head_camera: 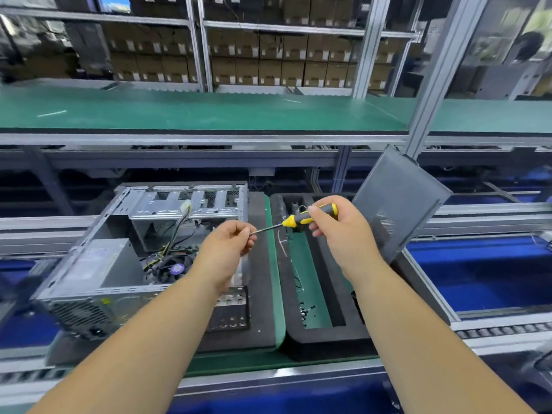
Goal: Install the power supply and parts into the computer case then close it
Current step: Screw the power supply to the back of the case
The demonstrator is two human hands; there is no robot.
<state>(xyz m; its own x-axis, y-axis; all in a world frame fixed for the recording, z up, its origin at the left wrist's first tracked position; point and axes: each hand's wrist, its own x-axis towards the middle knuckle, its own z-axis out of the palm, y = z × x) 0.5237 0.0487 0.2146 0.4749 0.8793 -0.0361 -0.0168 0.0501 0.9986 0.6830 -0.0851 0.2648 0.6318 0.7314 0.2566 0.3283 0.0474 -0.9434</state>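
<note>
Computer case (143,252) lies on its side, open face up, at the left of the green mat (276,294). Power supply (95,267) sits inside the case at its near-left corner; cables (176,231) and a fan (173,270) show to the right of it. Left hand (227,246) hovers over the case's right edge, fingers curled, fingertips pinched at the screwdriver (301,219) tip; what's between them is too small to tell, possibly a screw. Right hand (337,231), right of the case, grips the yellow-black screwdriver handle, shaft pointing left toward the left hand. Black foam tray (322,336) sits just right of the case, small screws (306,312) loose in its green-floored slot. Side panel (403,201) stands tilted at the tray's far-right side, off the case.
</note>
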